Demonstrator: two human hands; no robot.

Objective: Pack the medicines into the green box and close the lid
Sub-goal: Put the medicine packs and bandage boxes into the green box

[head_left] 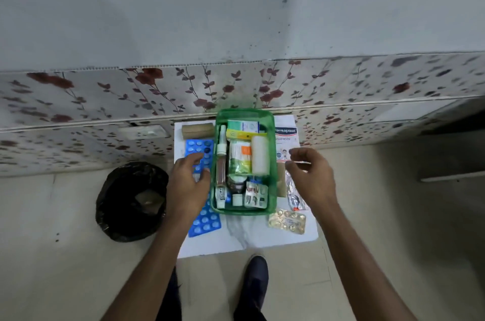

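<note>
The translucent green plastic box (273, 163) stands open on a white sheet (262, 239) that lies on the floor, straight ahead of the person and between the two hands, with its long axis running from near to far. It is already rather full: a white gauze roll (260, 155), a green and yellow carton (242, 129), a slim spray bottle (221, 160), a packet of cotton swabs (239, 156) and a silver blister strip (255, 194) lie inside. The left hand (187, 184) hovers just beside the left wall of the box, fingers spread and loosely curved, holding nothing, directly over the blue blister sheet of pills (206, 223), which lies along the box and continues far past the fingers. This hand is clearly the nearer one to that sheet, and I judge it is the next thing to take; its long side is parallel to the box, so it needs only a short move to the right. The right hand (311, 176) is at the right of the box, fingers half curled; whether it pinches something small I cannot tell. Under and near it lie a clear foil packet (295, 196), a golden blister strip (287, 221) and a white plaster box (284, 137). A brown bandage roll (198, 130) waits at the far left. No lid is visible to me. A black bin bag (131, 201) stands left, well apart.
</note>
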